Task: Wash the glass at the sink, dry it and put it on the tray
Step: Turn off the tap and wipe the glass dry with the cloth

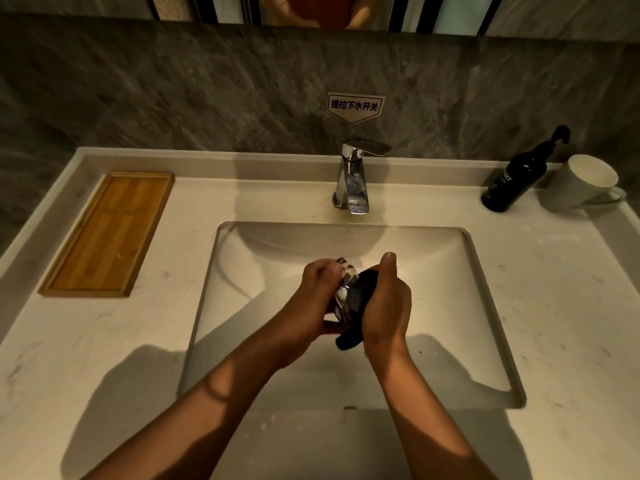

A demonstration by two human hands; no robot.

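A clear glass (346,296) lies tilted on its side over the middle of the white sink basin (460,306). My left hand (313,299) grips it from the left. My right hand (386,303) holds a black cloth (360,303) pressed against and partly into the glass, thumb pointing up. The cloth's lower end hangs below my right palm. An empty wooden tray (107,233) sits on the counter to the left of the basin. No water runs from the chrome faucet (355,178).
A dark pump bottle (516,178) and a white mug (581,181) stand at the counter's back right corner. A grey stone wall with a small sign (355,107) rises behind the faucet. A mirror strip runs along the top.
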